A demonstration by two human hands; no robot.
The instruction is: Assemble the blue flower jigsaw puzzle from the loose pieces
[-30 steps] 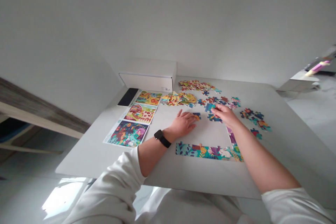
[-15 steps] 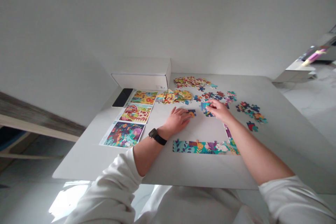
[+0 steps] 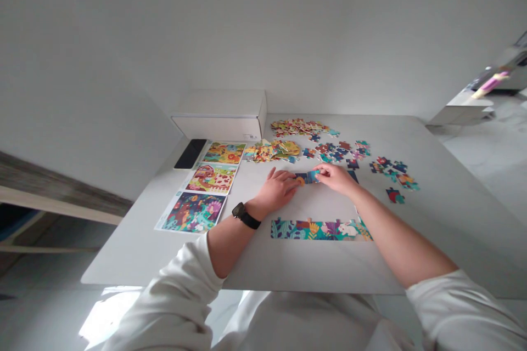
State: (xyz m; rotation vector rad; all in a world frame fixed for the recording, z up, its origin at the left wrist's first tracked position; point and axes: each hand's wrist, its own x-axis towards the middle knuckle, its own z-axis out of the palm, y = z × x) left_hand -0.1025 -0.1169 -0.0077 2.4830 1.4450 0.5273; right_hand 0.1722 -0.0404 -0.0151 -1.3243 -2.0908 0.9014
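Head view: blue piece (image 3: 313, 176) is being pinched by right hand (image 3: 333, 176), orange piece (image 3: 302, 179) touched by flat left hand (image 3: 276, 190); strip (image 3: 304, 230) joined, piles (image 3: 297, 127) loose.

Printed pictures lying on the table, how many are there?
3, in a row left of the left hand: the yellow picture at the back, the barn picture in the middle, the dark picture nearest the person. None looks hidden.

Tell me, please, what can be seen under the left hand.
A puzzle piece shows just right of the left hand, its left end apparently beneath the fingers. Table shows around the hand; whatever else lies under it is covered.
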